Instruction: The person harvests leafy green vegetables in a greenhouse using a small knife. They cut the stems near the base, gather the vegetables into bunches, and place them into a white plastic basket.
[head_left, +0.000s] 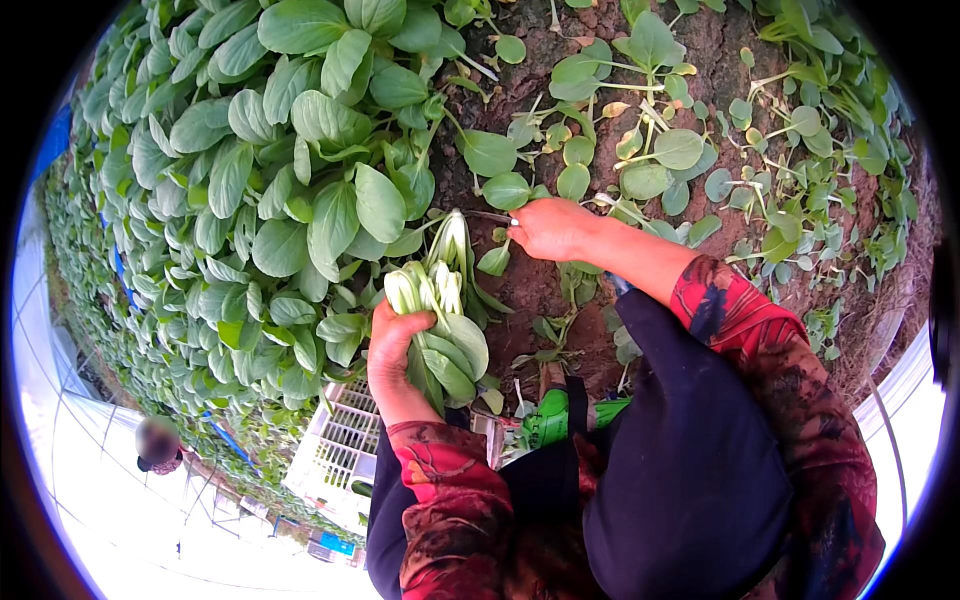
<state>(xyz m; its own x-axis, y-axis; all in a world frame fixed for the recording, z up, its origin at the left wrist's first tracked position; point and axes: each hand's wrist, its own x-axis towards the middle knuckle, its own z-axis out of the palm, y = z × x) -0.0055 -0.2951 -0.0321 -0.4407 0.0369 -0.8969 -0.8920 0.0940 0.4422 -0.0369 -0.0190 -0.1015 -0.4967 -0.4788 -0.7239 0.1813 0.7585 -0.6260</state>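
Observation:
A bunch of leafy greens with pale stem bases (450, 352) is gripped in my left hand (394, 345), at the edge of the planted rows. My right hand (551, 229) is closed on the handle of a thin metal blade (487, 216), which points left. The blade's tip reaches a whitish plant base (451, 236) just above the bunch; whether it touches is unclear. Dense, standing leafy greens (322, 150) grow to the left of both hands.
Loose leaves and small plants (660, 150) lie or grow on brown soil (525, 292) at the right. A white slatted plastic crate (341, 442) stands below left. A green shoe (551, 420) is between my legs. Another person (159, 446) is far off at the lower left.

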